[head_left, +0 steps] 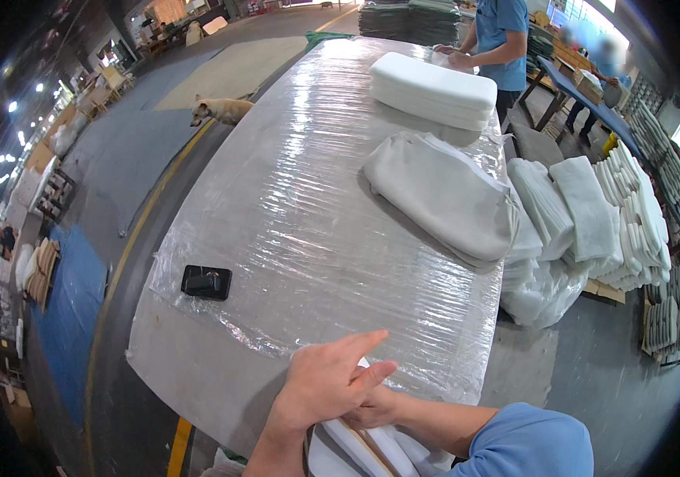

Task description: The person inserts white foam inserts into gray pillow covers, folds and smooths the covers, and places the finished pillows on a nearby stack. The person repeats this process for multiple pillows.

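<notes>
At the table's near edge, a white cushion-like piece with a tan strip along it stands against my body, its lower part out of view. My left hand lies across its top, thumb and forefinger stretched apart, with nothing visible between them. Beneath it, my right hand comes in from the right and is closed round the top end of the piece; its fingertips are partly covered. Farther up the table lie limp light-grey fabric covers, and behind them a stack of white foam pads. Neither hand touches those.
Clear plastic film covers the table. A black device rests at its left. Piles of white pads stand beyond the right edge. A co-worker in a blue shirt stands at the far end. A dog is by the left edge.
</notes>
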`<state>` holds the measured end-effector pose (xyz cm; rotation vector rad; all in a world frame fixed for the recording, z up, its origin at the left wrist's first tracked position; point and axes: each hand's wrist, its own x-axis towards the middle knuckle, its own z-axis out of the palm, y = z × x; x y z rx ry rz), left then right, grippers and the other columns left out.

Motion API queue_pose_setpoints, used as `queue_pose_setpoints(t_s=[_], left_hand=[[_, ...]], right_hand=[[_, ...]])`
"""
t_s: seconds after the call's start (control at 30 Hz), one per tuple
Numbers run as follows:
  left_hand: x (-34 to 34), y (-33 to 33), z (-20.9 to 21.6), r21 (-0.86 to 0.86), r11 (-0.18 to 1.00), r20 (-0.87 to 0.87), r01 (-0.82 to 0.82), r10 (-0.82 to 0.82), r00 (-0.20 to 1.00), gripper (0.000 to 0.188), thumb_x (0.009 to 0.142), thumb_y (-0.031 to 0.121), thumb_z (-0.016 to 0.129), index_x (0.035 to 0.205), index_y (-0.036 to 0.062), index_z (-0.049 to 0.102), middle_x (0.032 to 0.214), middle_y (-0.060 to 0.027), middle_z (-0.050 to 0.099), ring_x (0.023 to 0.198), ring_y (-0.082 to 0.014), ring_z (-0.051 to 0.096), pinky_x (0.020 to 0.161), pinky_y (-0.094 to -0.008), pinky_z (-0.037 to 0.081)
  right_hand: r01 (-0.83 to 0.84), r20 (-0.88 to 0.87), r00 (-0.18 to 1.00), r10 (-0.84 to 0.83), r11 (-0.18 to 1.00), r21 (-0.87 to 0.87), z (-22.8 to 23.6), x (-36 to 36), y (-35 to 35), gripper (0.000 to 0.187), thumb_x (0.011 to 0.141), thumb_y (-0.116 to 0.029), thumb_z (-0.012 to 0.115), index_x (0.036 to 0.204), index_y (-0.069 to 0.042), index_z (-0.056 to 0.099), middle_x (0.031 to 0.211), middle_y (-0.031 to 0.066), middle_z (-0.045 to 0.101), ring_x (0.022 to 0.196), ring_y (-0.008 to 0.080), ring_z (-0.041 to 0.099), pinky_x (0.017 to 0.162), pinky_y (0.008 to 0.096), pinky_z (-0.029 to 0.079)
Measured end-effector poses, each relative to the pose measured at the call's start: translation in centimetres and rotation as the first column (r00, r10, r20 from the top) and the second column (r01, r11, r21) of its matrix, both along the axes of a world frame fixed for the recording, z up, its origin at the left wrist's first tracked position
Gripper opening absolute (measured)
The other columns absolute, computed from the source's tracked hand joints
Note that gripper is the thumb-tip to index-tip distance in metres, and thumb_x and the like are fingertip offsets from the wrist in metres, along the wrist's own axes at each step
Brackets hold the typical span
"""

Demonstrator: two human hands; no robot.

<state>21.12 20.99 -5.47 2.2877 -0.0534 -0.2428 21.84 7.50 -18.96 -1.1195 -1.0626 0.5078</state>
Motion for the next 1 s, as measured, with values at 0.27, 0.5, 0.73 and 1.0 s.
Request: queue_pose_setpoints(t_s=[0.27,0.5,0.73,1.0], left_hand=[[0.6,0.0,-0.2,0.025,1.0,-0.041,-0.01,0.011,0.999,0.058,0.1,0.054,0.064,0.138,0.0106,0.068,0.117,-0.0148,0.076,0.094,-0.0294,0.076,0.083,-0.0403,0.058],[0.5,-0.4,-0.1,0.045,0.999,-0.045,-0.008,0.01,0.999,0.057,0.1,0.055,0.062,0.135,0.0109,0.07,0.12,-0.014,0.076,0.099,-0.0321,0.075,0.086,-0.042,0.058],[0.2,-0.8,0.3,0.058,0.998,-0.029,-0.011,0.013,0.999,0.05,0.099,0.046,0.068,0.134,0.0109,0.071,0.117,-0.0126,0.077,0.095,-0.0277,0.077,0.083,-0.0371,0.059],[0.3,-0.5,-0.1,0.067,0.997,-0.08,-0.038,0.043,0.996,0.055,0.099,0.057,0.063,0.136,0.0177,0.07,0.124,-0.0085,0.076,0.101,-0.0294,0.075,0.089,-0.0405,0.057]], right_hand=[[-0.017,-0.131,0.991,0.013,0.999,-0.027,0.6,0.1,0.0,0.017,0.096,0.0,0.058,0.111,-0.002,0.064,0.117,0.0146,0.062,0.112,0.032,0.056,0.101,0.0488,0.043],[-0.03,-0.171,0.985,0.028,1.0,-0.008,0.5,0.2,0.1,0.022,0.095,0.002,0.057,0.115,-0.003,0.066,0.123,0.014,0.062,0.121,0.0337,0.051,0.108,0.0496,0.038],[0.075,0.103,0.991,-0.083,0.994,0.083,0.2,0.3,-0.2,0.017,0.102,-0.002,0.057,0.117,0.0,0.065,0.116,0.0127,0.065,0.11,0.0265,0.059,0.095,0.0426,0.049],[0.015,-0.107,0.994,-0.022,0.998,-0.058,0.5,0.1,0.5,0.023,0.098,-0.005,0.063,0.121,-0.004,0.068,0.131,0.0146,0.06,0.129,0.0334,0.051,0.111,0.047,0.041]])
